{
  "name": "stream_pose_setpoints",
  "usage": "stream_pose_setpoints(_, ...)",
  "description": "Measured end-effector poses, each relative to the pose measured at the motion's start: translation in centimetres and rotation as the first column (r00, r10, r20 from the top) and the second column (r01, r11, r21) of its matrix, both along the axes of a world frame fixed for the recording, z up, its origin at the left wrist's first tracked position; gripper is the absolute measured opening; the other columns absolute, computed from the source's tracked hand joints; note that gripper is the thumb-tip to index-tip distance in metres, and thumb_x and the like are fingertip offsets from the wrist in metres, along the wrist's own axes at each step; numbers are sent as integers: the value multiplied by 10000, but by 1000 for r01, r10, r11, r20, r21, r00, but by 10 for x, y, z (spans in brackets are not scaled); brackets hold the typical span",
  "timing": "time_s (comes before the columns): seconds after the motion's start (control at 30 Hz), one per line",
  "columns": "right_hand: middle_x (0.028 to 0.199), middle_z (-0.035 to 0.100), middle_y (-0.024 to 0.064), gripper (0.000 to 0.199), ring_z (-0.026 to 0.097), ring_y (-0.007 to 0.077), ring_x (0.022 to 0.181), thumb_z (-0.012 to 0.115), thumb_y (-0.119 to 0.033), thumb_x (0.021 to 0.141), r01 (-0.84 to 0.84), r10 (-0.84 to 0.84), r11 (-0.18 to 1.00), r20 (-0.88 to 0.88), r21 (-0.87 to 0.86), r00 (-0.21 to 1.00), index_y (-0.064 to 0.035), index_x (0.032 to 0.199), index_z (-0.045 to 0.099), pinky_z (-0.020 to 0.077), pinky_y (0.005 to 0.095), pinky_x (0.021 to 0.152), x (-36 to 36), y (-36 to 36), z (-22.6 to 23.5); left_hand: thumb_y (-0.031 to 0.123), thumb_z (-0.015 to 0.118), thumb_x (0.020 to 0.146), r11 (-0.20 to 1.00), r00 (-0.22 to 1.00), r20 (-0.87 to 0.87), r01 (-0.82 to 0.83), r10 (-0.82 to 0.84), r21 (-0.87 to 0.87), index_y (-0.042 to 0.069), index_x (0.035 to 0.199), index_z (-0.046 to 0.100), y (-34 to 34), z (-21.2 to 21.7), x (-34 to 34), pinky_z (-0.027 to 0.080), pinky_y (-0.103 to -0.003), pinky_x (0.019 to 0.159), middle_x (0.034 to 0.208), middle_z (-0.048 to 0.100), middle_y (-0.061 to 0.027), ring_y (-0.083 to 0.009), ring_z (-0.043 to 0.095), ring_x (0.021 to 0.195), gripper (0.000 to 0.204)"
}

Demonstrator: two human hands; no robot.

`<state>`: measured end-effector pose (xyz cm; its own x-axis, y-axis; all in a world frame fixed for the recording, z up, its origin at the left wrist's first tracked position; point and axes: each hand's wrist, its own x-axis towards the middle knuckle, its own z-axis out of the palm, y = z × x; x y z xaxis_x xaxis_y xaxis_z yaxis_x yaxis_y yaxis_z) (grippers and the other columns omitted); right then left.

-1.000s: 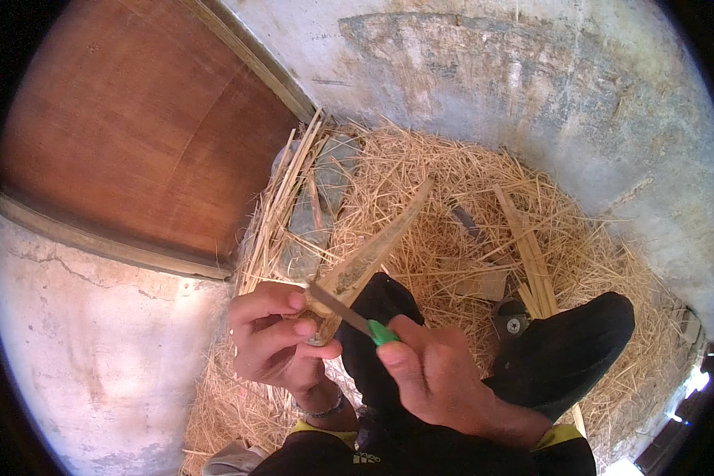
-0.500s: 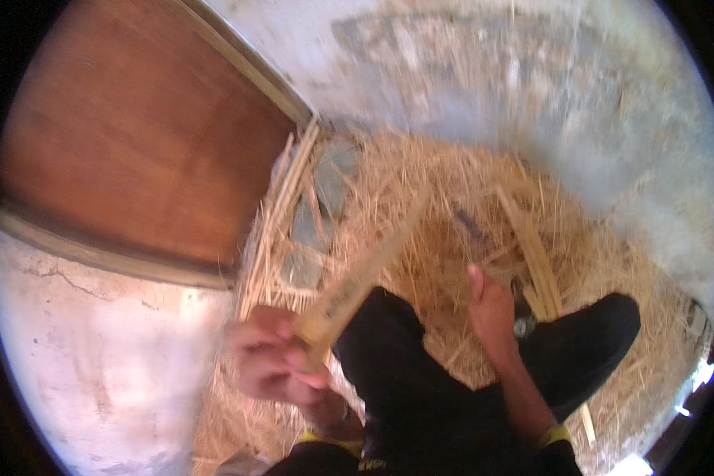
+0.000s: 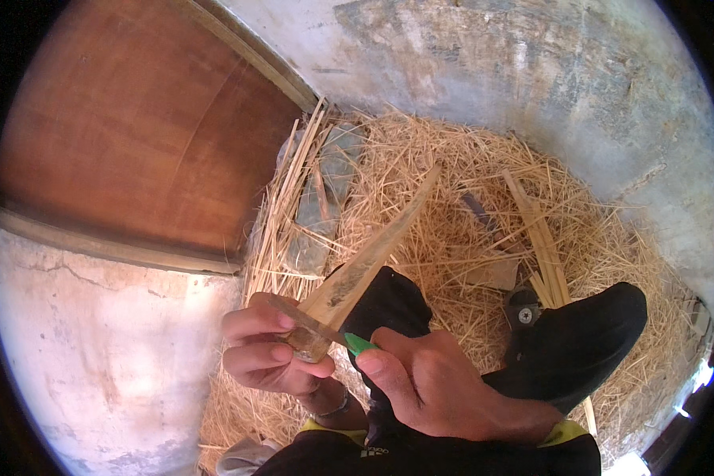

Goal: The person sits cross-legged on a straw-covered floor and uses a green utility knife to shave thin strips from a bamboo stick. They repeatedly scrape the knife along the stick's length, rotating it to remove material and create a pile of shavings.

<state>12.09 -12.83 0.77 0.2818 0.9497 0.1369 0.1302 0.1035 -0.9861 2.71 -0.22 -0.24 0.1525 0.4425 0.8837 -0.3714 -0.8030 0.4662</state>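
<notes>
1. Left hand (image 3: 266,361) pinches the wide, low end of a long, flat, pale tan piece of wood (image 3: 365,266).
2. The piece of wood starts at those fingers and slants up and to the right. It gets thin at its far tip, above the straw.
3. A thin, flat, grey metal blade (image 3: 325,329) crosses the wood close to its wide end, sloping down to the right. It looks like it touches the wood, but I can't be sure.
4. Right hand (image 3: 432,381) is closed around the blade's small green handle (image 3: 358,343), just right of the wide end. Of the two, the left hand is nearer the wood.
5. At far left, a big, flat, brown wooden panel (image 3: 135,135) sits above a pale, cracked wall (image 3: 95,357).
6. Next come thin tan sticks (image 3: 282,218) beside flat grey stones (image 3: 305,250).
7. Dry yellow straw (image 3: 460,170) covers the floor. Flat tan strips (image 3: 535,230) lie on it, right of the middle, near a bent leg in black trousers (image 3: 587,341).
</notes>
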Motion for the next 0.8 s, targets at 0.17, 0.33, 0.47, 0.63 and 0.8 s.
stream_pose_setpoints(0.17,427,477,122,427,529,304,378,492,-389,898,142,-136,990,267,-4,954,-24,676,494,408,397,343,-7,0,-9,319,807,624,1000,999,-38,16,-17,-18,95,782,443,1,-2,-7,445,-255,538,835,486,-74,-175,512,641,456)
stream_pose_setpoints(0.33,452,494,110,401,532,290,387,513,-378,888,313,-320,946,391,84,863,-63,645,465,406,382,342,-17,-1,-23,384,778,664,997,988,-144,-58,63,42,96,790,418,-1,-1,-14,435,-266,572,824,474,-60,-171,510,680,478)
stream_pose_setpoints(0.47,494,514,136,377,540,320,424,507,-360,891,439,-405,898,451,32,795,-49,679,485,412,408,378,-25,-3,-42,395,767,676,993,976,-183,-109,114,39,70,816,461,2,3,-23,448,-284,642,865,528,-108,-183,527,765,468)
stream_pose_setpoints(0.63,519,500,183,357,547,379,503,460,-325,916,545,-460,837,474,-50,751,-22,730,498,416,448,442,-19,-29,-83,169,844,519,999,998,-57,40,-41,-17,37,777,519,-3,10,-15,472,-277,638,845,558,-120,-202,570,769,436)
stream_pose_setpoints(0.8,497,482,175,378,539,380,491,429,-326,931,330,-316,944,253,-14,915,-27,703,466,401,445,434,-17,-35,-15,172,850,509,989,992,-19,120,-122,-88,40,801,494,-13,4,-8,474,-270,632,842,564,-115,-193,574,745,479)
